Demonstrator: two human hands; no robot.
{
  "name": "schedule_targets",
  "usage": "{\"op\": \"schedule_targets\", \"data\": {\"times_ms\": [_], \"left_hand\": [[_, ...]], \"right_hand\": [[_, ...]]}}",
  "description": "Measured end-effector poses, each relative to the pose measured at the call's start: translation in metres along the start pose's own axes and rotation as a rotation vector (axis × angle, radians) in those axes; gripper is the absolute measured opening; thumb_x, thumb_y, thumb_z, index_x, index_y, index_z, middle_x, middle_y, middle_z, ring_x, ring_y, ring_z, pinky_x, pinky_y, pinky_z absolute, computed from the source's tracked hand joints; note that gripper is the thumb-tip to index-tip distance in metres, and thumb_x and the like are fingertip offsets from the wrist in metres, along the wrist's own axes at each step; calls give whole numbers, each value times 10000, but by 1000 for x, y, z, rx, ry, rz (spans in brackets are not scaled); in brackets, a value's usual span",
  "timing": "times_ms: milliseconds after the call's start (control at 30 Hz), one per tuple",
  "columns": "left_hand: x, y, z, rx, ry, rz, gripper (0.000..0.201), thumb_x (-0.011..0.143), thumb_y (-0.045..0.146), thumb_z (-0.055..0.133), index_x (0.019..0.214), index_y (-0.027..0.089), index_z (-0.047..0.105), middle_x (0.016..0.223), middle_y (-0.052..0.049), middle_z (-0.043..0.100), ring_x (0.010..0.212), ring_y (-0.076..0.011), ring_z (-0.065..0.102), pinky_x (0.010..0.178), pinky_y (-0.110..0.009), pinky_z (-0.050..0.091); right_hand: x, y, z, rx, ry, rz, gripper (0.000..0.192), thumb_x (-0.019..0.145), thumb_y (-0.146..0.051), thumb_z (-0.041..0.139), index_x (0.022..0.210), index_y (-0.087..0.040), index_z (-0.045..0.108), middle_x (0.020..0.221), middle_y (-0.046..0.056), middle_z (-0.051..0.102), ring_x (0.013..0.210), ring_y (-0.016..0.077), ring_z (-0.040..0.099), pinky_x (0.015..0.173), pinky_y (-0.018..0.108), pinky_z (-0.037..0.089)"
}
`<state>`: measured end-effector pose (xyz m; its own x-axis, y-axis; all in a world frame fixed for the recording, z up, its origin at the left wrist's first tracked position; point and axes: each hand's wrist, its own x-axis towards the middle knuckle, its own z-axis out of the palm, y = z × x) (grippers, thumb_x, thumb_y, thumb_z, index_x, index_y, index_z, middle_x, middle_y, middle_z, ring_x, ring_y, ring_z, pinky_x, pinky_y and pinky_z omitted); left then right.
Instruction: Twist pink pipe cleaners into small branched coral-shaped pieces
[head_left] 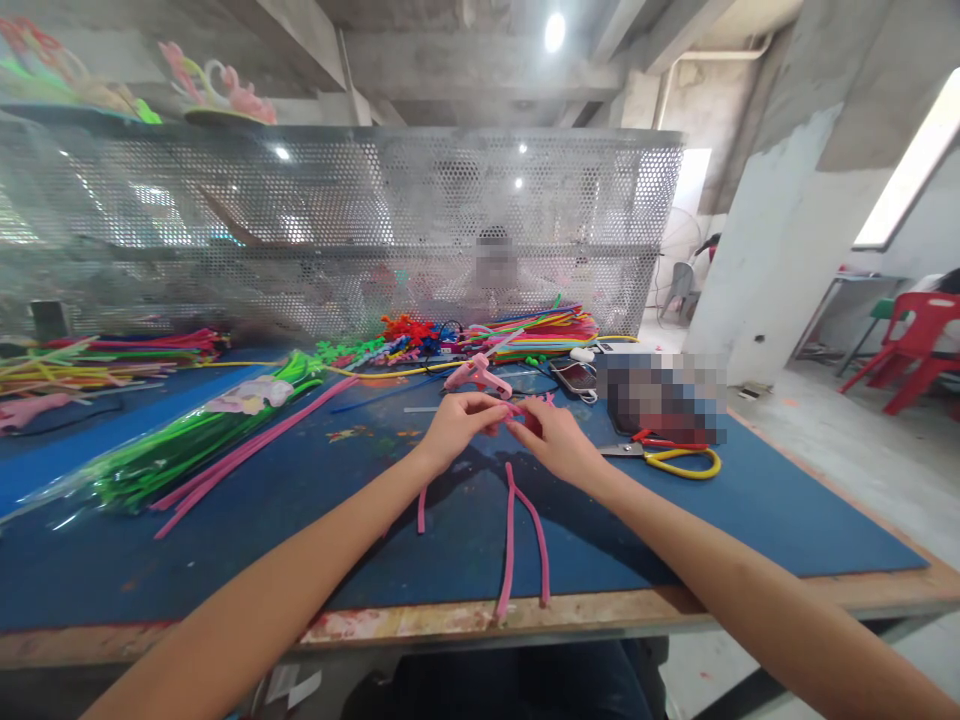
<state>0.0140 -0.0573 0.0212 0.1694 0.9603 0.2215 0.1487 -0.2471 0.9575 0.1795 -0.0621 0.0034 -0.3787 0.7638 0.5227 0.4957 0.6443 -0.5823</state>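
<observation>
Over the middle of the blue table mat, my left hand (463, 425) and my right hand (556, 435) meet with fingers pinched around a small pink pipe cleaner (514, 410). Its exact shape is mostly hidden by my fingers. Below my hands, two loose pink pipe cleaner pieces (509, 540) lie on the mat, their tops close together. Another short pink piece (421, 512) shows beside my left forearm. Just behind my hands rests a pink glue gun (480, 376). Scissors (679, 460) with red and yellow handles lie to the right of my right hand.
On the left lie a bagged green pipe cleaner bundle (187, 450) and long pink stems (259, 450). Multicoloured pipe cleaners (540, 328) are piled along the back, before a perforated metal screen (300, 220). A phone (576, 380) and cable sit back right. The table's wooden edge (420, 622) runs nearest me.
</observation>
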Motion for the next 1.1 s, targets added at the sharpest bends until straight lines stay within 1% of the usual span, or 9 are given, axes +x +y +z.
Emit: {"op": "schedule_targets", "data": {"times_ms": [100, 200, 367, 467, 600, 667, 767, 967, 1100], "left_hand": [[-2, 0, 3, -137, 56, -78, 253, 585, 329, 741, 730, 126, 696, 566, 1, 611, 513, -88, 525, 560, -223, 448], [-3, -1, 6, -235, 60, -129, 283, 557, 330, 761, 729, 116, 688, 589, -5, 612, 503, -74, 518, 545, -211, 443], [-3, -4, 7, -227, 40, -104, 284, 594, 338, 740, 755, 115, 671, 612, -6, 603, 528, -79, 522, 561, -210, 444], [-2, -1, 3, -53, -28, 56, 290, 670, 358, 678, 848, 129, 660, 735, -34, 637, 607, -107, 546, 614, -233, 457], [-1, 3, -5, 249, -160, 340, 333, 756, 374, 585, 1024, 180, 618, 991, -71, 621, 803, -163, 555, 674, -247, 445], [-1, 5, -8, 395, -184, 428, 282, 796, 376, 534, 980, 185, 630, 987, -68, 618, 826, -167, 544, 692, -244, 423], [-3, 6, -10, 549, -213, 477, 264, 837, 380, 467, 883, 180, 634, 869, -46, 614, 778, -157, 525, 702, -240, 385], [-8, 7, -7, 603, -280, 424, 289, 852, 327, 394, 723, 156, 588, 664, 20, 489, 598, -101, 404, 574, -211, 303], [-10, 5, 1, 426, -270, 289, 237, 775, 280, 447, 588, 150, 511, 522, 47, 372, 499, -78, 315, 479, -198, 239]], "right_hand": [[0, 2, -3, -247, -21, -167, 157, 886, -219, 439, 895, -141, 575, 796, 71, 620, 688, 147, 535, 624, 249, 351], [0, 5, -6, -381, -37, -231, 208, 902, -179, 395, 813, -142, 579, 770, 84, 614, 690, 153, 536, 625, 248, 346], [2, 7, -5, -163, 36, -234, 277, 879, -208, 426, 641, -148, 555, 621, 19, 541, 583, 110, 456, 573, 231, 309], [4, 6, -6, 164, -1, -12, 269, 826, -272, 484, 600, -143, 554, 507, -30, 430, 482, 77, 367, 484, 215, 258], [7, 2, -15, 809, -220, 445, 197, 748, -329, 532, 669, -149, 550, 428, -103, 202, 371, 44, 141, 368, 189, 115], [7, 1, -20, 1043, -366, 589, 162, 716, -306, 544, 657, -157, 515, 430, -119, 149, 377, 38, 73, 354, 177, 68], [7, 0, -21, 1210, -526, 698, 133, 697, -272, 535, 644, -164, 479, 429, -128, 135, 382, 36, 54, 344, 158, 60], [2, -4, -11, 1140, -513, 658, 111, 681, -258, 503, 623, -173, 460, 432, -126, 140, 380, 40, 66, 345, 168, 57], [-3, -8, -3, 828, -349, 439, 142, 721, -268, 443, 616, -178, 475, 434, -101, 193, 376, 54, 150, 369, 196, 126]]}}
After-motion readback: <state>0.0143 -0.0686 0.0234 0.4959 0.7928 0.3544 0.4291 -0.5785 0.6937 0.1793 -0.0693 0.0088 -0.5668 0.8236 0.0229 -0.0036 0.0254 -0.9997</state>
